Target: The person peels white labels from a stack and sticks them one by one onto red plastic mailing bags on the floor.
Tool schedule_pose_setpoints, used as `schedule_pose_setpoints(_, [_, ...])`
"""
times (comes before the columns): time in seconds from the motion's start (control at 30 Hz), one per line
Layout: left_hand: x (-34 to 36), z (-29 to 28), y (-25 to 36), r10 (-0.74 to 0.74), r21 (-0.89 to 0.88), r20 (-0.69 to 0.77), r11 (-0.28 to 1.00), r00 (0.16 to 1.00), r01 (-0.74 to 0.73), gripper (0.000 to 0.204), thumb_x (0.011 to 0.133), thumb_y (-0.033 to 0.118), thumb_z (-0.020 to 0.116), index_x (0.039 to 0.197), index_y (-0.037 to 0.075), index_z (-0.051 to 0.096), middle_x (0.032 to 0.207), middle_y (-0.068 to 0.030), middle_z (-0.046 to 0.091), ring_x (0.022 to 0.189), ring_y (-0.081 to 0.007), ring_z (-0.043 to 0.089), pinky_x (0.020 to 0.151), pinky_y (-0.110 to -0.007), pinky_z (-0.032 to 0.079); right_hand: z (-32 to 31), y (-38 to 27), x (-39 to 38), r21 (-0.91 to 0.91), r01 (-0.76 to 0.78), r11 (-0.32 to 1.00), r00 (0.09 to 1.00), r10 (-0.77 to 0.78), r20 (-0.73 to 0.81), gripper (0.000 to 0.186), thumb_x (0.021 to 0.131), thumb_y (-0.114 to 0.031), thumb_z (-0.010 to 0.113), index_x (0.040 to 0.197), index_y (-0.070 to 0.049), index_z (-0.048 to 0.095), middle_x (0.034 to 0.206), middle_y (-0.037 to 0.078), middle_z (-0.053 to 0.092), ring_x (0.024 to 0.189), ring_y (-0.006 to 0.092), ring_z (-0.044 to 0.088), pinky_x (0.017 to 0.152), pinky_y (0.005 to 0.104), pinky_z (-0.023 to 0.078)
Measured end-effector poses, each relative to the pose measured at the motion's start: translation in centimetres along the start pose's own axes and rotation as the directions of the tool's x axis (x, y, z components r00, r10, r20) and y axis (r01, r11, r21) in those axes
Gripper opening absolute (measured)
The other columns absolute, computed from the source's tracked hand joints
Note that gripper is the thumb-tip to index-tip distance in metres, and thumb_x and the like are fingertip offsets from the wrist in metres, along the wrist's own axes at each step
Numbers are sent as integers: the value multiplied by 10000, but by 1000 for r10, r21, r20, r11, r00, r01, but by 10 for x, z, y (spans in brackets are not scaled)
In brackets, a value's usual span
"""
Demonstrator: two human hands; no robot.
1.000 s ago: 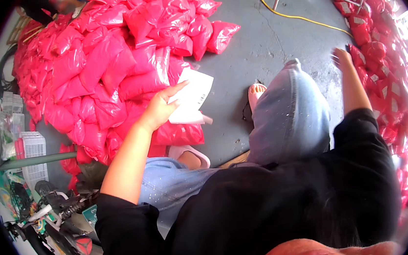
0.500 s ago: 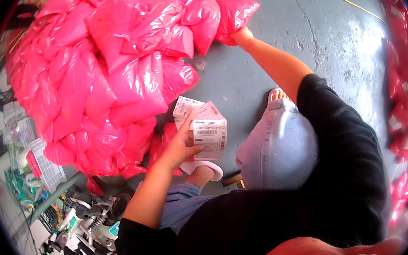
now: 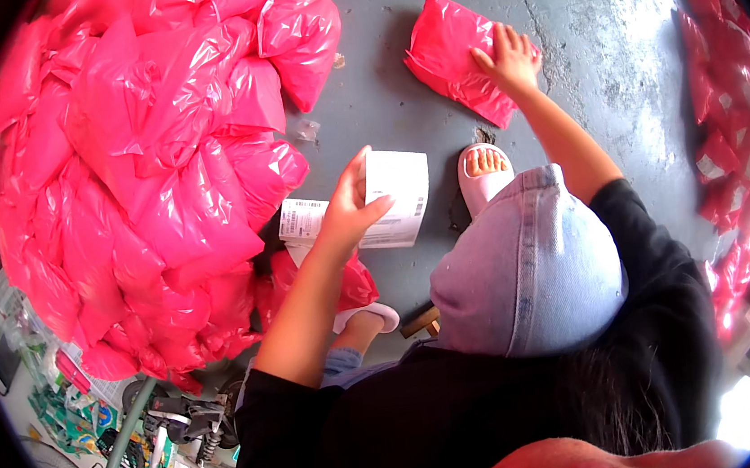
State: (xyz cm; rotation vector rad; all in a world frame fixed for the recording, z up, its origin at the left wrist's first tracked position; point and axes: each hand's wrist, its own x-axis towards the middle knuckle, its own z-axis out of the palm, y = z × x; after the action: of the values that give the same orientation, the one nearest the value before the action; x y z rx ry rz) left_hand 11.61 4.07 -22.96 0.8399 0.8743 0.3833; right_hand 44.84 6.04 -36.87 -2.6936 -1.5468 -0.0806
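My left hand point(image 3: 350, 207) is closed round a stack of white printed labels point(image 3: 399, 182), thumb across the front. Some of the labels point(image 3: 303, 220) fan out on the hand's left side. A shiny pink plastic parcel point(image 3: 446, 57) is in front of my right foot, over the grey floor. My right hand point(image 3: 514, 63) lies flat on its right end, with the fingers spread and the thumb toward its middle. Another pink parcel point(image 3: 357, 281) sits below my left hand, partly hidden by the forearm.
A tall heap of pink parcels point(image 3: 143, 166) fills the left side. More pink parcels with white labels point(image 3: 731, 136) line the far right. Bike-like frames and wheels point(image 3: 187, 441) stand at the lower left. A small wooden piece point(image 3: 421, 321) shows between my legs.
My right hand has brought the pink parcel away from the heap, nearer my right foot, and its fingers have spread over it. The labels in my left hand have tilted, and the view has shifted.
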Motion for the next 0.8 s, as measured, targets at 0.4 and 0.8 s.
schedule_pose_setpoints(0.4, [53, 12, -8, -36, -68, -39, 997, 999, 33, 364, 793, -17, 533, 1146, 13, 453, 915, -62, 597, 811, -118, 573, 727, -250, 461, -128, -71, -36, 926, -20, 378, 635, -710, 304, 407, 767, -285, 641, 1071, -39, 531, 984, 88, 556, 959, 176, 507, 830, 315, 401])
schedule_pose_setpoints(0.8, [106, 50, -23, -210, 140, -165, 962, 964, 233, 209, 736, 105, 640, 880, -29, 570, 782, -82, 616, 665, -133, 582, 599, -279, 468, -106, -42, -58, 880, -410, 240, 868, -195, 457, 167, 684, -129, 718, 763, -15, 626, 678, 17, 601, 628, 62, 542, 580, 207, 451])
